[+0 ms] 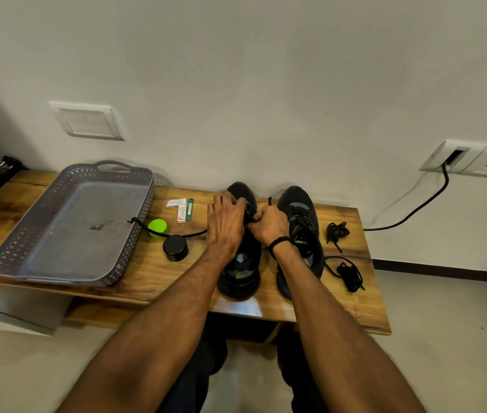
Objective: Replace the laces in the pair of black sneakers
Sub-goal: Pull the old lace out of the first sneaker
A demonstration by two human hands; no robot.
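Observation:
Two black sneakers stand side by side on the wooden bench point(152, 272), heels toward me. Over the left sneaker point(240, 269) my left hand point(225, 222) curls round the upper near the eyelets. My right hand point(269, 223) pinches a black lace at the same shoe's tongue. One end of that black lace point(158, 231) trails left across the bench to the grey tray. The right sneaker point(303, 225) is laced and untouched. Two bundled black laces lie to its right, one point(337, 232) farther back and one point(348, 274) nearer me.
A grey perforated tray point(12, 251) fills the bench's left half. Beside it are a green cap point(157, 227), a black round lid point(175, 248) and small boxes point(180, 207). A black cable point(415, 208) hangs from the wall socket on the right. My knees are under the bench edge.

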